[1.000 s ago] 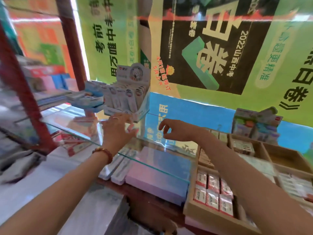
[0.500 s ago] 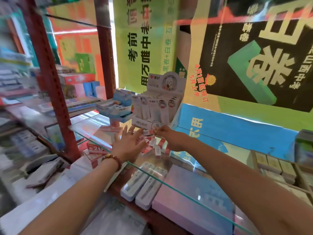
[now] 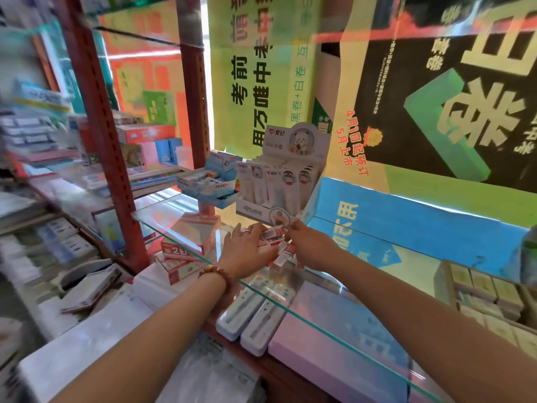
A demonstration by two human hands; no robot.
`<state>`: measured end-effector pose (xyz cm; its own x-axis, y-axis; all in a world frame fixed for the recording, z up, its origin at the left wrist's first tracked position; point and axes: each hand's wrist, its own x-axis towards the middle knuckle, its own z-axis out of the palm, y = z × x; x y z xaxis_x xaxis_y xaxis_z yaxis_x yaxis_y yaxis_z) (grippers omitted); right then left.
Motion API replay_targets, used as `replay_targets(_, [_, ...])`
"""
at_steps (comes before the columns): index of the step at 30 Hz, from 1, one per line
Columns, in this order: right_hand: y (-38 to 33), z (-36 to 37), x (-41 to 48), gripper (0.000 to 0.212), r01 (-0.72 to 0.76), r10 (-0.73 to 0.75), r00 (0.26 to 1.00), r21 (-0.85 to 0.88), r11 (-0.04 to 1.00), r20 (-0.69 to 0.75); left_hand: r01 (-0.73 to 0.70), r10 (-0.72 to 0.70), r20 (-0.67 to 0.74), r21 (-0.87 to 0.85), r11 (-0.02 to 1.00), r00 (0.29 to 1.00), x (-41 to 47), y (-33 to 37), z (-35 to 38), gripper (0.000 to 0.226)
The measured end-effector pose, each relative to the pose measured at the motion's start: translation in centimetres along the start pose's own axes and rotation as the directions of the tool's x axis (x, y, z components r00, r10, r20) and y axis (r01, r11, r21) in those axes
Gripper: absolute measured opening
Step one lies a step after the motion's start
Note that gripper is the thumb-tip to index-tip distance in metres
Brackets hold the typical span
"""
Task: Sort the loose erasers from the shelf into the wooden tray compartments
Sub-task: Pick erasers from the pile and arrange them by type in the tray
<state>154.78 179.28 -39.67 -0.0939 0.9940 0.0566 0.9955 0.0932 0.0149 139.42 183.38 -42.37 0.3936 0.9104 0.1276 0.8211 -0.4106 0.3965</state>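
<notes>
My hands have closed in on the loose erasers on the glass shelf: left hand spread flat over them, right hand pinching one. Wooden tray sits at three o'clock.

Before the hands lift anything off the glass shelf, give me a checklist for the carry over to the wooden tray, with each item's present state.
1. Both hands at the pile: ok. The left hand and right hand flank the loose erasers on the glass shelf.
2. Firm grip on the erasers: cannot tell; fingers cover most of the pile.
3. All erasers gathered: not ok. One eraser lies in the gap between the hands.
4. Display box clear of the lift: not ok; it stands right behind the fingers.
5. Wooden tray in sight: ok, at the right edge.
6. Free compartment: cannot tell; the visible ones look full.
</notes>
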Motion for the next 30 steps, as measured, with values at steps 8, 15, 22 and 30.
replay_targets(8, [1.4, 0.4, -3.7, 0.031, -0.106, 0.104, 0.994, -0.144, 0.984, -0.021, -0.005, 0.008, 0.017, -0.178, 0.984, 1.000, -2.4, 3.9, 2.2, 0.062])
replay_targets(15, [4.9, -0.6, -8.9, 0.033, -0.157, 0.165, 0.986, -0.339, 0.928, -0.005, -0.062, 0.070, 0.028, -0.222, 0.973, 0.997, -5.6, 10.1, 3.6, 0.067])
replay_targets(22, [7.1, -2.7, -12.9, 0.046, -0.234, 0.144, 0.937, -0.266, 0.935, -0.319, -0.101, 0.105, 0.014, -0.157, 0.982, 0.994, -7.6, 13.6, 4.4, 0.053])
replay_targets(30, [13.1, -7.1, -20.3, 0.036, -0.398, 0.556, 0.661, 0.392, 0.829, -0.505, -0.144, 0.155, 0.226, -0.064, 0.988, 0.962, -6.7, 15.0, 4.6, 0.080])
